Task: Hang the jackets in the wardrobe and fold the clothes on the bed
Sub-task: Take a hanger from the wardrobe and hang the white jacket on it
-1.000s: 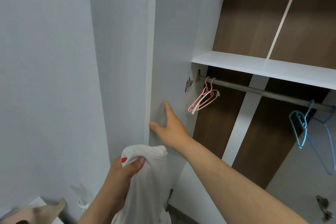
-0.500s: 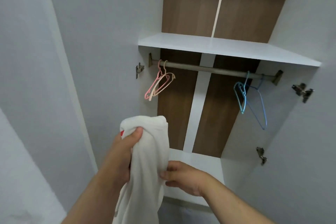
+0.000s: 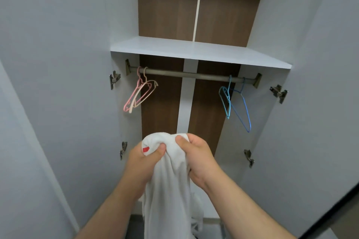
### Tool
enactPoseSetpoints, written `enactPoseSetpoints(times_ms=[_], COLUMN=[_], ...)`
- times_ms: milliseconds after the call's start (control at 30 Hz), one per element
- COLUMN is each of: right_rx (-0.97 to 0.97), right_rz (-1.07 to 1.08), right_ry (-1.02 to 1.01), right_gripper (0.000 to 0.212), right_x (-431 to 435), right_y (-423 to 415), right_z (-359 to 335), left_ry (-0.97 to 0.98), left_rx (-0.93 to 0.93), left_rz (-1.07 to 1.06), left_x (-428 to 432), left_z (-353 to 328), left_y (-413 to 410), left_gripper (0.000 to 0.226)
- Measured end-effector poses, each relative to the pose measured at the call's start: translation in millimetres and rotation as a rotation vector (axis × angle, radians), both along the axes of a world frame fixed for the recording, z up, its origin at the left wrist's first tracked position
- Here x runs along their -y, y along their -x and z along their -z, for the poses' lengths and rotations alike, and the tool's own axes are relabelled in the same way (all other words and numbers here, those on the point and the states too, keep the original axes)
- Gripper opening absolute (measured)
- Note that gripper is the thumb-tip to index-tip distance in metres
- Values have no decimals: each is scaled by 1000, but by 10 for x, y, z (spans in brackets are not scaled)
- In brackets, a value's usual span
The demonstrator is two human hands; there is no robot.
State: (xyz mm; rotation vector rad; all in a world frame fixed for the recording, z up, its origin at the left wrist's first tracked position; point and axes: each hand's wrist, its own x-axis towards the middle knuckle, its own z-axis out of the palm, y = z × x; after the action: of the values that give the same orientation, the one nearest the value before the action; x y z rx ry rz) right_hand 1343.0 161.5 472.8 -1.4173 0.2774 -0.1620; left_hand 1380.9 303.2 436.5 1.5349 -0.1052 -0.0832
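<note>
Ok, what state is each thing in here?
wardrobe, both doors open
pink and beige hangers, on the rail, left end, bare
blue hangers, on the rail, right end, bare
white garment, bunched, hanging down, not yet hung
left hand, grips the garment's top
right hand, grips the garment's top

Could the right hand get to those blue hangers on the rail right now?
Probably yes, once it lets go: the right hand grips the white garment with the left hand. The wardrobe stands open and nothing hangs before the blue hangers.
</note>
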Motion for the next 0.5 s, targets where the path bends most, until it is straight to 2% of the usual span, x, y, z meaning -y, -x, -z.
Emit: enactPoseSetpoints(times_ms=[67, 133, 200, 233, 300, 400, 500], right_rx=[9, 16, 20, 18, 1, 35, 94], right_rz=[75, 132, 141, 125, 73, -14, -97], right_ry=[46, 88, 106, 89, 23, -92, -66], right_gripper=[19, 19, 13, 12, 12, 11, 10], right_x=[-47, -97, -152, -188, -233, -263, -279], right_y=[-20, -64, -94, -105, -109, -120, -168], right_z=[-59, -106, -122, -130, -157, -273, -379], left_ry=[-255, -350, -287, -247, -228, -242, -175], left_rx=[73, 175, 291, 264, 179, 149, 127], left_rz=[-223, -403, -241, -87, 101, 143, 166], left_x=[28, 44, 102, 131, 129, -50, -201], left_z=[-44, -113, -104, -103, -81, -28, 6], left_y=[11, 137, 275, 321, 302, 149, 33], left_gripper=[62, 77, 60, 52, 53, 41, 24])
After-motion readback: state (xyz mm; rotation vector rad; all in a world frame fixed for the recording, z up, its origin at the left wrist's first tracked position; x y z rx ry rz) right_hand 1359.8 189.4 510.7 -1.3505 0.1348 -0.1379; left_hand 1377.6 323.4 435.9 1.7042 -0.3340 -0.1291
